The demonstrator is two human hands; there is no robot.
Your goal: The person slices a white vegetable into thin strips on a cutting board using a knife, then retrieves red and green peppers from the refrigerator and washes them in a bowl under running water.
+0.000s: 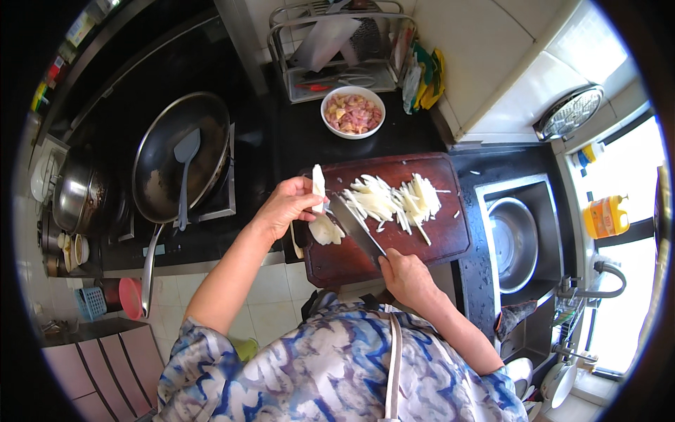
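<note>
My left hand pinches a thin white vegetable slice on edge above the left side of a dark wooden cutting board. My right hand grips the handle of a kitchen knife, whose blade points up and left towards my left fingers. Beneath the left hand, more pale slices lie near the board's left edge. A heap of white vegetable strips spreads over the middle and right of the board. The knife's handle is mostly hidden in my fist.
A white bowl of cut raw meat stands behind the board, before a metal knife rack. On the left, a wok with a grey spatula sits on the stove. A sink holding a metal basin is at right.
</note>
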